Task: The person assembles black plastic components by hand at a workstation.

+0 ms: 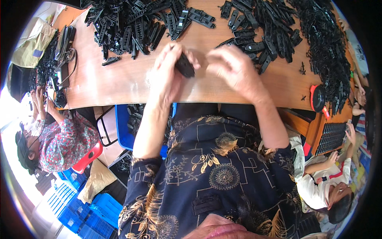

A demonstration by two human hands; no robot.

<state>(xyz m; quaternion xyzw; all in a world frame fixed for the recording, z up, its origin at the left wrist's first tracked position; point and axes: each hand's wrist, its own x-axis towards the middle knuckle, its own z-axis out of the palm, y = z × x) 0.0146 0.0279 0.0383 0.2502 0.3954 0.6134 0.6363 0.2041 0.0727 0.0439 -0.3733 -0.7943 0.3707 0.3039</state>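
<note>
My left hand (168,71) is closed around a dark black plastic part (184,67), held above the front half of the wooden table. The fingers hide part of it, so its exact kind cannot be made out. To the right, apart from that part, my right hand (238,71) hovers with blurred, loosely spread fingers and nothing visible in them. Just beyond it lies a pile of flat black plastic pieces (254,47). Past my left hand is a heap of long, ladder-like black plastic pieces (131,34).
A dense black heap (324,51) covers the table's right end. A red-and-black round roll (317,98) sits at its front edge. Blue crates (105,207) stand on the floor at lower left. One co-worker (65,139) sits at left, another (328,185) at right.
</note>
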